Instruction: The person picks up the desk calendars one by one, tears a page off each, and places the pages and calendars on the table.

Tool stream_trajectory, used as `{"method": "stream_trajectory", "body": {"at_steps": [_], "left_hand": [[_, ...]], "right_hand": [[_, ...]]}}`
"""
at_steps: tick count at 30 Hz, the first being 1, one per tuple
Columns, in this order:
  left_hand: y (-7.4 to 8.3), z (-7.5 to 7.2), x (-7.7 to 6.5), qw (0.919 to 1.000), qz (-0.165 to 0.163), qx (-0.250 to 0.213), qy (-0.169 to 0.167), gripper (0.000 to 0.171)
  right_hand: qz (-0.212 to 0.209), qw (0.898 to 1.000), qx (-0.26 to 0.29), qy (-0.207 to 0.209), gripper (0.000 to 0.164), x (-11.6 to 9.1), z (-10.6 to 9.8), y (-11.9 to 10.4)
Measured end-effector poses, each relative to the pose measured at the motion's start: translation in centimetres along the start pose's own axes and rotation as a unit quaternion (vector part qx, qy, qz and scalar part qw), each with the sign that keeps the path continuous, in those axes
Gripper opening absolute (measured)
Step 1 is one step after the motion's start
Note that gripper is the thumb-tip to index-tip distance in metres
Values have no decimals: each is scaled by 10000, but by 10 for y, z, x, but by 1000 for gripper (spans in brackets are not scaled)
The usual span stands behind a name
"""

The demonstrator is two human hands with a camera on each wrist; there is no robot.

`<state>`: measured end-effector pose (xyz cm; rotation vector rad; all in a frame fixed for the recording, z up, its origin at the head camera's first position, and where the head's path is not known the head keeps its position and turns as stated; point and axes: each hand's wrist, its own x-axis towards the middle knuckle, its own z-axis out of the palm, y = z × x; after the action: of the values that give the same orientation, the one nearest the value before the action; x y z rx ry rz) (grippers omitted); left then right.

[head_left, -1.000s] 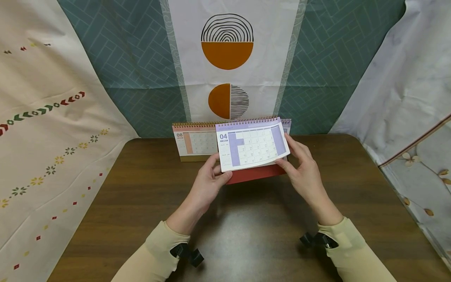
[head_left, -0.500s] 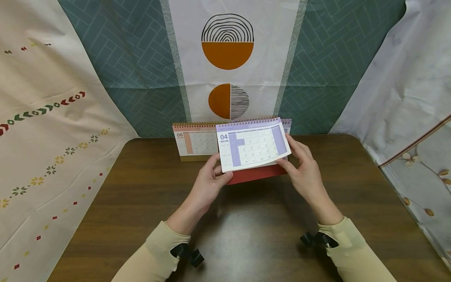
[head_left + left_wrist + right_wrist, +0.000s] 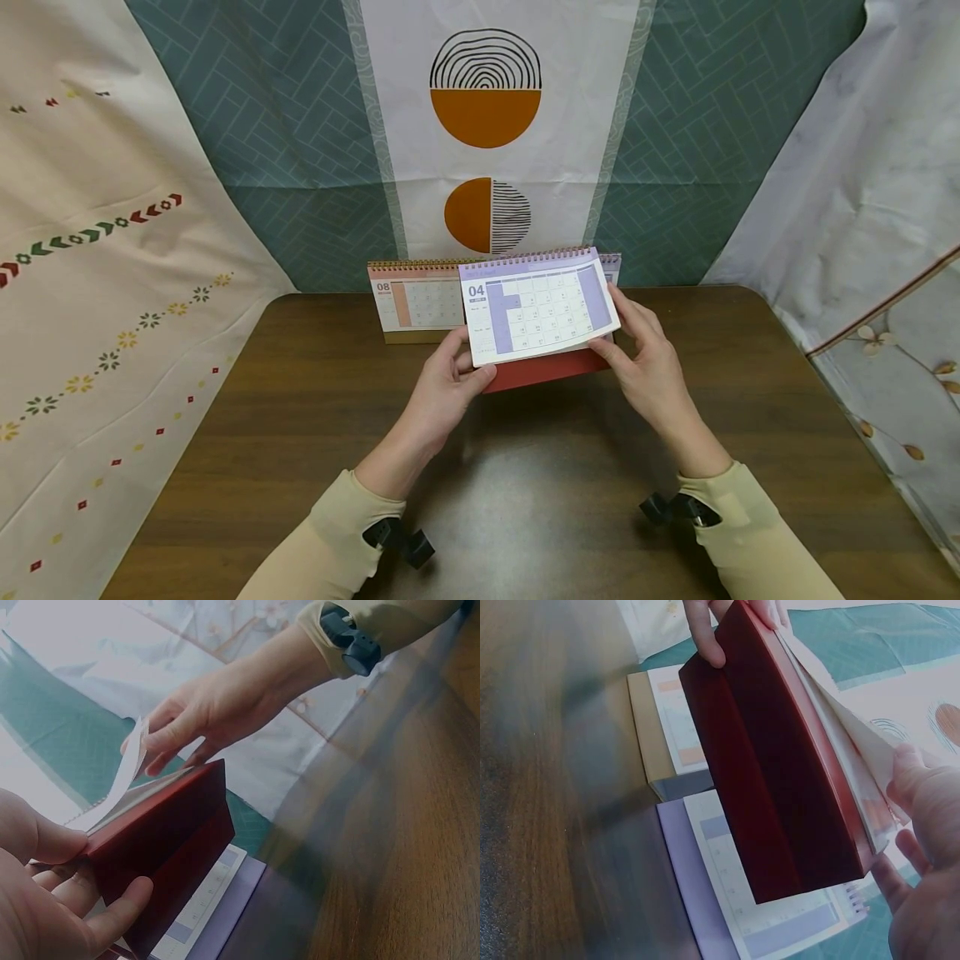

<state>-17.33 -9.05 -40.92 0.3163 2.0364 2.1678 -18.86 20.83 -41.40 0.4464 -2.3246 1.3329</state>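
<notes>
A desk calendar (image 3: 540, 312) with a purple-and-white "04" page, spiral binding and red stand (image 3: 765, 765) is held up, tilted, above the table. My left hand (image 3: 442, 387) grips its lower left corner, thumb in front and fingers behind the red stand. At the right edge, my right hand (image 3: 648, 362) pinches the calendar pages (image 3: 131, 765) between thumb and fingers; the wrist views show them bent away from the stand. Behind it stand a second calendar (image 3: 416, 304), orange with "08", and a purple one (image 3: 611, 271), mostly hidden in the head view.
Both standing calendars are at the back of the dark wooden table (image 3: 322, 417), close to a green-and-white patterned cloth (image 3: 300, 167). Light patterned cloths hang along the left (image 3: 112, 333) and right (image 3: 862, 208) sides.
</notes>
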Motion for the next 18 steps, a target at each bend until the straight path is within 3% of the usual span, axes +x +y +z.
{"method": "stream_trajectory", "body": {"at_steps": [6, 13, 18], "left_hand": [[1, 1, -1, 10000, 1, -1, 33, 60], [-2, 2, 0, 9999, 106, 16, 82, 59], [-3, 4, -1, 9999, 81, 30, 105, 58]], "right_hand": [[52, 9999, -30, -150, 89, 0, 0, 0], [245, 9977, -581, -244, 86, 1, 1, 0], [-148, 9929, -1174, 61, 83, 2, 4, -1]]}}
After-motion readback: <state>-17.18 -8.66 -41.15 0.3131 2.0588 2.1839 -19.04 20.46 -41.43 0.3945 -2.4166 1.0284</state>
